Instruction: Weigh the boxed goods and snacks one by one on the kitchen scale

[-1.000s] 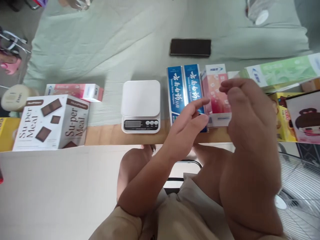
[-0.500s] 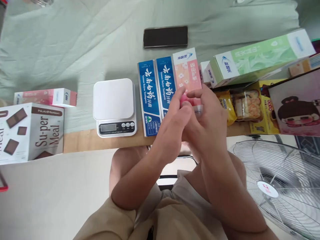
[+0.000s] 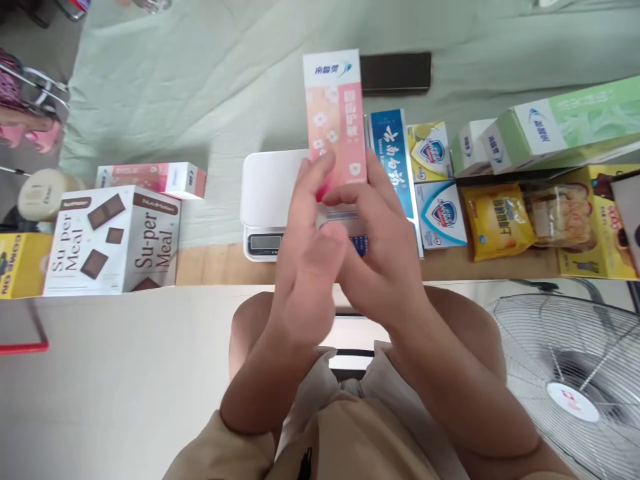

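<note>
A pink toothpaste box [image 3: 334, 120] with white flowers is held upright between my two hands, its top tipped away from me. My left hand [image 3: 309, 267] grips its lower left side, while the fingers of my right hand [image 3: 383, 247] close on the lower right. Behind the box is the right part of a white kitchen scale [image 3: 273, 187], whose display is partly covered by my left hand. A blue toothpaste box [image 3: 390, 150] lies just right of the pink one. Another blue box is mostly hidden by the pink box and my hands.
A dark phone [image 3: 397, 73] lies behind. On the right are soap boxes [image 3: 443, 213], a yellow snack pack [image 3: 500, 220] and green boxes [image 3: 580, 120]. A Su-per Meal box [image 3: 110, 240] and another pink box [image 3: 150, 179] stand left. Below the right edge is a fan [image 3: 570, 393].
Both hands have carried the pink toothpaste box leftward from the right side of the blue boxes toward the scale. The camera view has shifted left, uncovering the soap boxes.
</note>
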Motion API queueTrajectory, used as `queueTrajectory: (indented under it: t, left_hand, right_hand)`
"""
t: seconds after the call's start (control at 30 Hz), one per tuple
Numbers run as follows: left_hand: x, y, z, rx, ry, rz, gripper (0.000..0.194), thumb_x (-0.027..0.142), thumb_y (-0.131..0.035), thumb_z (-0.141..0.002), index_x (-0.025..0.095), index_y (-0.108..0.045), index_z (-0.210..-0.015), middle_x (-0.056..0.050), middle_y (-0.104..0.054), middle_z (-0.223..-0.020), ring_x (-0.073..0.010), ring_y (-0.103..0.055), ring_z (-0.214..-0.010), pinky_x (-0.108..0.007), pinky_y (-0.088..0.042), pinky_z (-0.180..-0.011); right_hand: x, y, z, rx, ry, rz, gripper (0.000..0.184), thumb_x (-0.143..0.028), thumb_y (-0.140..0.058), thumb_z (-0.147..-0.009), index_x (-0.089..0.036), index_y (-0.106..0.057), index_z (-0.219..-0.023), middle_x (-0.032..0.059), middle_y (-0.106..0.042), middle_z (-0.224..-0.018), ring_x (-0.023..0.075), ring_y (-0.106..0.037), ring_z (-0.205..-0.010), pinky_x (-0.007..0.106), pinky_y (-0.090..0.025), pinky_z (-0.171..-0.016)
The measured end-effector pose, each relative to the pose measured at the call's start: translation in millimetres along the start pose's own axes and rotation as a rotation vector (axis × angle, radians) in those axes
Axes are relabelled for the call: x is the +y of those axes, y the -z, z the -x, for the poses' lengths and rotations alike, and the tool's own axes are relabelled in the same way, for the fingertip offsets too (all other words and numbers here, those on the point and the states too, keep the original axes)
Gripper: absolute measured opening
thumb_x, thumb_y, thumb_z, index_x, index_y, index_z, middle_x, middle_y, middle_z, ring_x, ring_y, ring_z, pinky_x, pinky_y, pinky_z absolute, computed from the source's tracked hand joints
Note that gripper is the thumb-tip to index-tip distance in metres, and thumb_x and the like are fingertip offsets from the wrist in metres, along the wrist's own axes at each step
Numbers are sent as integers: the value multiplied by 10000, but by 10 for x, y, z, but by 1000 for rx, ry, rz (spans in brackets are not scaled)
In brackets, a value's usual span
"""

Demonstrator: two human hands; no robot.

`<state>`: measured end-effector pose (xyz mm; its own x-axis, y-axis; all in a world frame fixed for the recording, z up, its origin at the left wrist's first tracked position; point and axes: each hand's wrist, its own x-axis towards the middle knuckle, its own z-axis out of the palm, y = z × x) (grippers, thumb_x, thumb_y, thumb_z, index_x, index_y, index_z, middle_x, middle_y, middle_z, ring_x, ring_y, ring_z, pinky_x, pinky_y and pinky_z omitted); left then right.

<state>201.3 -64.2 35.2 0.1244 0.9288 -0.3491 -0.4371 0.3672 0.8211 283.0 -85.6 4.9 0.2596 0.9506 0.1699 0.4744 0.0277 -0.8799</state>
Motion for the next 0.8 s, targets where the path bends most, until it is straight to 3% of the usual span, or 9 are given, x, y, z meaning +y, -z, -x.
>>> queueTrajectory:
  t: [0.1, 0.23, 0.33, 0.43, 0.6, 0.7, 0.8]
  left_hand:
    - [55, 360, -79, -126, -138, -104, 277, 319, -620, -930, 304, -764, -1166, -8, -656, -1489, -271, -441, -1602, -385, -432, -1316]
    - [94, 722, -199, -101, -63, -75, 262, 376, -667, -921, 306, -756, -1158, -6, -729, -1387, -307, -494, -1563, -402, -490, -1252]
    - [94, 906, -296, -106, -75, -132, 319, 411, -651, -940, 315, -716, -1237, -1, -694, -1458, -308, -556, -1510, -426, -509, -1228]
    - [91, 1098, -382, -98, -125, -225, 392, 465, -678, -936, 320, -671, -1300, -9, -660, -1515, -313, -547, -1521, -438, -489, -1252]
    - [142, 1380, -427, 43, -313, -403, 411, 567, -636, -978, 325, -641, -1310, -25, -618, -1560, -307, -441, -1608, -452, -382, -1339]
    - [178, 1459, -438, 77, -343, -443, 358, 524, -616, -993, 313, -654, -1279, -39, -667, -1480, -292, -503, -1557, -445, -409, -1309]
    - [203, 1473, -460, 93, -320, -430, 287, 434, -601, -978, 290, -683, -1213, -48, -719, -1369, -266, -603, -1441, -425, -475, -1234]
  right_hand:
    - [-50, -238, -25, -63, 10, -16, 184, -374, -540, -951, -276, -643, -1068, 100, -583, -1564, 271, -516, -1528, 513, -561, -1145]
    - [-130, -512, -31, -99, -9, -24, 187, -369, -563, -945, -239, -657, -1042, 148, -617, -1493, 296, -610, -1390, 466, -592, -1044]
    - [-162, -637, -45, -123, -15, 21, 163, -348, -568, -957, -240, -654, -1045, 144, -605, -1508, 300, -631, -1355, 482, -579, -1058]
    - [-121, -665, -96, -84, 38, 52, 140, -344, -587, -951, -255, -656, -1035, 106, -675, -1398, 302, -643, -1344, 544, -552, -1102]
    - [48, -570, -238, 131, 125, 84, 187, -322, -589, -935, -240, -677, -1079, 81, -723, -1212, 269, -679, -1251, 530, -543, -1068]
    - [114, -551, -290, 173, 133, 90, 206, -283, -554, -934, -224, -668, -1096, 75, -714, -1124, 246, -684, -1128, 500, -535, -1007]
    - [130, -594, -299, 136, 95, 72, 202, -312, -547, -941, -232, -659, -1090, 64, -703, -1108, 232, -673, -1053, 480, -540, -950]
